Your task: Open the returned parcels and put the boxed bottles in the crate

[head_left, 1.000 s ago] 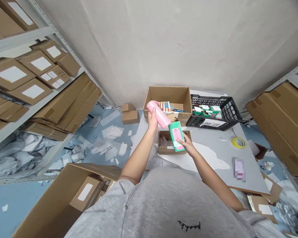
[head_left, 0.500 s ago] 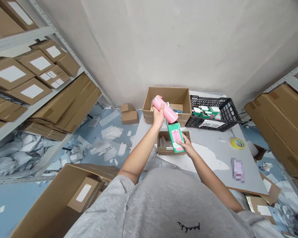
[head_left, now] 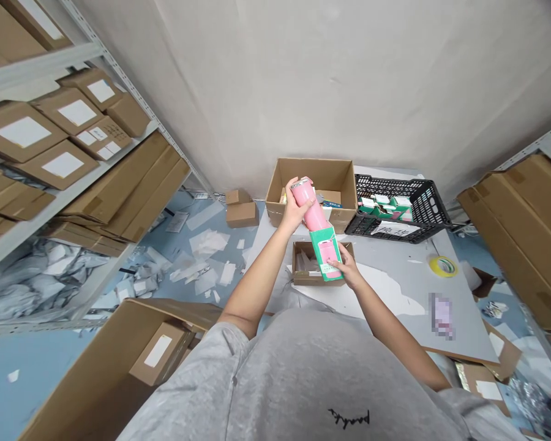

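My left hand is closed round a pink cylindrical bottle, which points down into the open top of a green carton. My right hand grips that carton from below, tilted, with a pink bottle printed on its face. The bottle's lower end sits partly inside the carton. Both are held above a small open cardboard box on the grey table.
A larger open cardboard box and a black plastic crate holding green cartons stand at the table's far side. A yellow tape roll lies to the right. Shelves of brown boxes flank both sides. Paper scraps litter the blue floor at left.
My left hand has swung the pink bottle from pointing sideways to lining up with the green carton, and its lower end has gone into the carton's open top.
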`<state>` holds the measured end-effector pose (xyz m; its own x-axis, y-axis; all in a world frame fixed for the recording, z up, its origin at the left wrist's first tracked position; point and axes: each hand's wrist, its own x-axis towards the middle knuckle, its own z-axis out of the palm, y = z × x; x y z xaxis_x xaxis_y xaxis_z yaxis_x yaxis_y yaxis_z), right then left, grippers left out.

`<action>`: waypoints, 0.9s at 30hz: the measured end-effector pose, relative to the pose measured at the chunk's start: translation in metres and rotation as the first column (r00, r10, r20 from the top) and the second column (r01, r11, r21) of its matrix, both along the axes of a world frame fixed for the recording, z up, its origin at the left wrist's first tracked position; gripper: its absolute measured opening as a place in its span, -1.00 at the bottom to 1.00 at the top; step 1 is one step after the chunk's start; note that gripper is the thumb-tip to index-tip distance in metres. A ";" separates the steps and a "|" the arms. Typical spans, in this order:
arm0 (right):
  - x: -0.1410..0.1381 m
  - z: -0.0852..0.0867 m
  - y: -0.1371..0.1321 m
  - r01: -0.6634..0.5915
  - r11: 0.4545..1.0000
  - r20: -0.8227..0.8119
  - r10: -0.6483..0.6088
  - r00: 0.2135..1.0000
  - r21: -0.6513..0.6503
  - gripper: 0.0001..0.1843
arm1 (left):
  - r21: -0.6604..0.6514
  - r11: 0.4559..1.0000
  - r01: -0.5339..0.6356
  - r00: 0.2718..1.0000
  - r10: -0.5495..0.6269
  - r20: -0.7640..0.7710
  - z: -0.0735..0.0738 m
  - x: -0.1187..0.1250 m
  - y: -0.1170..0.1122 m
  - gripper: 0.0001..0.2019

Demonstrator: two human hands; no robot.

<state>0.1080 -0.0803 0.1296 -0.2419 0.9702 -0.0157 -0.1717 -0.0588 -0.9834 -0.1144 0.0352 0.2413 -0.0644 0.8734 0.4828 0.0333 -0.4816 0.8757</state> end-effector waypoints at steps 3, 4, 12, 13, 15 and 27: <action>-0.001 0.003 0.001 -0.004 1.000 -0.009 0.005 1.000 0.026 -0.07 | -0.001 0.999 0.049 0.999 -0.049 -0.024 -0.002 0.000 -0.002 -0.17; -0.001 0.004 0.002 0.006 1.000 -0.012 -0.006 1.000 0.023 -0.07 | -0.008 0.999 0.053 0.998 -0.053 -0.022 -0.003 0.002 -0.004 -0.18; 0.003 0.007 0.011 0.103 0.994 -0.003 -0.103 0.995 0.046 -0.12 | -0.098 0.985 0.143 0.978 -0.156 -0.138 -0.008 0.012 -0.016 -0.42; 0.003 0.007 0.012 0.111 0.993 -0.005 -0.111 0.994 0.047 -0.14 | -0.085 0.988 0.126 0.972 -0.140 -0.191 -0.009 0.012 -0.018 -0.47; 0.004 0.007 0.013 0.124 0.991 -0.007 -0.124 0.992 0.047 -0.16 | -0.054 0.991 0.120 0.946 -0.131 -0.296 -0.009 0.013 -0.022 -0.60; 0.011 0.013 0.012 0.096 0.993 0.032 -0.098 0.995 0.073 -0.02 | 0.048 0.997 0.060 0.858 -0.026 -0.514 0.010 0.012 -0.041 -0.83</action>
<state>0.1188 -0.0678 0.1422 -0.1472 0.9880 0.0470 -0.1378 0.0266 -0.9901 -0.1023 -0.0062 0.2515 0.2435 0.8377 0.4888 0.4472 -0.5442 0.7098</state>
